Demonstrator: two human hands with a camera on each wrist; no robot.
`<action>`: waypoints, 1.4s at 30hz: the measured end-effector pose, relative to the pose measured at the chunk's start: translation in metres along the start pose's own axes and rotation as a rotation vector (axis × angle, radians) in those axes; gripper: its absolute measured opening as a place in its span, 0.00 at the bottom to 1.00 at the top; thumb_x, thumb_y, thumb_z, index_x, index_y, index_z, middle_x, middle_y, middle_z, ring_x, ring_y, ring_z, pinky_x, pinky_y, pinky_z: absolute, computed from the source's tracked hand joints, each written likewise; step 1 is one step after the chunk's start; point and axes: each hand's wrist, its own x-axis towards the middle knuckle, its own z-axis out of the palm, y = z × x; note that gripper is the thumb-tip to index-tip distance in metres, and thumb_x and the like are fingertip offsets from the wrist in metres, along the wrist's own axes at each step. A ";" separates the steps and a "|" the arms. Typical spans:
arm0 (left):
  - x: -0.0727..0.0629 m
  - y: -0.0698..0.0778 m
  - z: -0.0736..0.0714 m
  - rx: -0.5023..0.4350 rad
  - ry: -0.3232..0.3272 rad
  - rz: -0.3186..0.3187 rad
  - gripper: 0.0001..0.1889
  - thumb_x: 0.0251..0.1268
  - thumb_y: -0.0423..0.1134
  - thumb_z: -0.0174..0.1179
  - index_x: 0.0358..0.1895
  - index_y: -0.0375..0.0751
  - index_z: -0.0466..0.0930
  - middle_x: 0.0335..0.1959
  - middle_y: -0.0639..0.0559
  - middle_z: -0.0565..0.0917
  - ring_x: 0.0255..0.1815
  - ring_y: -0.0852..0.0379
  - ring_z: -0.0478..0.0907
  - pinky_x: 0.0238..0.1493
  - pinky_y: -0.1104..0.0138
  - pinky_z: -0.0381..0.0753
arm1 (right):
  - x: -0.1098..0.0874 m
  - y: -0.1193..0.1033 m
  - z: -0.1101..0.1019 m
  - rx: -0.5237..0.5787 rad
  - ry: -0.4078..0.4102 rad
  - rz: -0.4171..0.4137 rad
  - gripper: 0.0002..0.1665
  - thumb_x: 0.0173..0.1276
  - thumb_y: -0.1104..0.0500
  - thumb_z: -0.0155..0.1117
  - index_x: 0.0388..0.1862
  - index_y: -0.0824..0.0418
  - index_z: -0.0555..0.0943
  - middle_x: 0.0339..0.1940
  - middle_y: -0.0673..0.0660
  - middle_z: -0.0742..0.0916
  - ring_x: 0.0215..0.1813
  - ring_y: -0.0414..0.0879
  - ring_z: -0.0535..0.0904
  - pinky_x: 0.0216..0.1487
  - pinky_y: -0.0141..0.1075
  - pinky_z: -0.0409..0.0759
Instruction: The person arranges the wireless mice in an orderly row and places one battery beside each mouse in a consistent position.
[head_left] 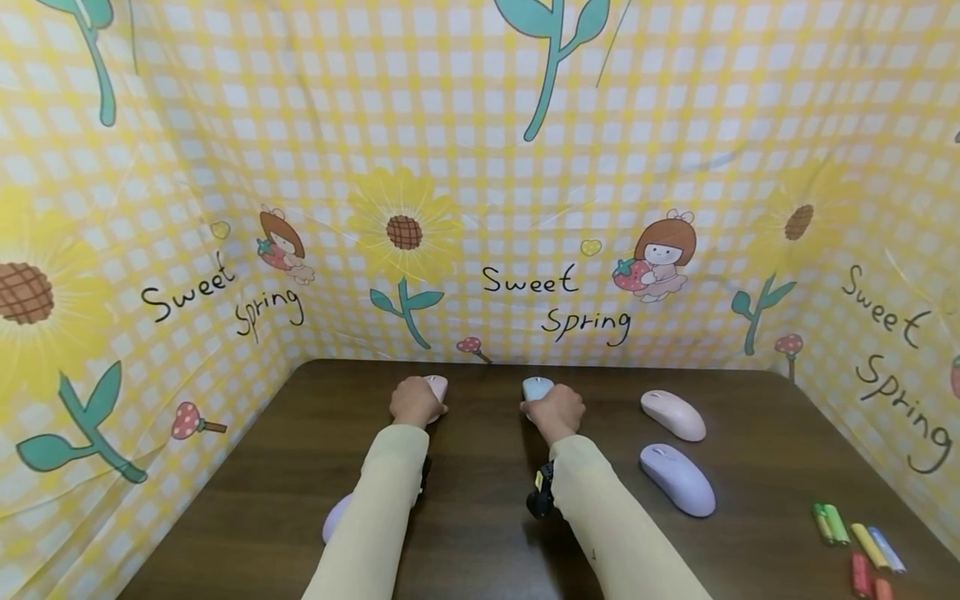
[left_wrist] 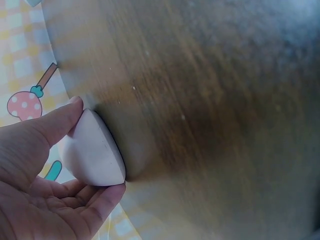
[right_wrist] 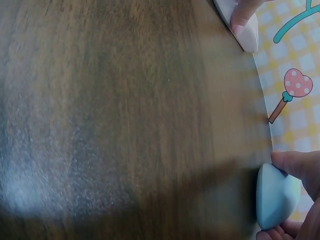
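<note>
Near the back edge of the table, my left hand (head_left: 417, 402) grips a pale pink computer mouse (head_left: 437, 388) by its sides. The left wrist view shows the thumb on one side of that mouse (left_wrist: 95, 150) and the fingers (left_wrist: 107, 202) on the other. My right hand (head_left: 557, 410) holds a light blue mouse (head_left: 537, 387), also at the back edge. In the right wrist view, thumb and fingers pinch the blue mouse (right_wrist: 275, 197) from both sides. Part of each mouse is hidden under the hand.
A second pink mouse (head_left: 673, 415) and a lavender mouse (head_left: 678, 480) lie on the right of the brown table (head_left: 480, 500). Another lavender mouse (head_left: 334, 518) is partly behind the left sleeve. Several coloured batteries (head_left: 870, 546) lie at the front right. Checked cloth (head_left: 480, 167) walls the back and sides.
</note>
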 end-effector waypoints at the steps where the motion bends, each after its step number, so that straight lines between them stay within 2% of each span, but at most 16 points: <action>1: 0.000 0.000 0.000 -0.002 0.003 0.000 0.35 0.50 0.47 0.74 0.54 0.23 0.74 0.46 0.30 0.77 0.46 0.35 0.76 0.40 0.48 0.79 | 0.000 0.000 0.001 0.007 0.003 0.001 0.35 0.50 0.48 0.78 0.46 0.73 0.79 0.43 0.69 0.81 0.50 0.65 0.75 0.49 0.53 0.74; 7: 0.000 -0.001 -0.002 -0.004 -0.001 -0.007 0.35 0.49 0.47 0.75 0.54 0.23 0.73 0.45 0.30 0.77 0.46 0.35 0.76 0.40 0.48 0.79 | -0.002 -0.002 0.005 0.020 0.003 0.011 0.38 0.49 0.47 0.79 0.47 0.74 0.78 0.43 0.69 0.80 0.49 0.65 0.75 0.48 0.53 0.74; 19: -0.001 -0.001 -0.002 0.006 0.004 -0.008 0.35 0.49 0.48 0.75 0.53 0.24 0.75 0.45 0.31 0.78 0.45 0.37 0.77 0.39 0.49 0.80 | 0.003 -0.003 0.014 -0.088 0.006 -0.003 0.46 0.47 0.42 0.79 0.49 0.77 0.75 0.43 0.70 0.80 0.49 0.63 0.76 0.50 0.51 0.75; 27: 0.002 -0.003 0.001 0.012 0.001 -0.003 0.36 0.49 0.49 0.75 0.54 0.23 0.74 0.45 0.31 0.77 0.45 0.36 0.77 0.39 0.49 0.80 | 0.002 -0.004 0.014 -0.086 -0.009 0.015 0.48 0.48 0.41 0.79 0.52 0.79 0.73 0.45 0.71 0.79 0.49 0.64 0.75 0.49 0.51 0.75; 42: 0.003 -0.004 0.007 -0.017 0.033 0.007 0.36 0.48 0.48 0.75 0.52 0.23 0.74 0.45 0.30 0.77 0.46 0.35 0.77 0.39 0.49 0.80 | 0.001 0.001 0.019 -0.056 0.021 -0.006 0.49 0.48 0.40 0.78 0.51 0.79 0.72 0.44 0.71 0.78 0.48 0.64 0.75 0.47 0.52 0.75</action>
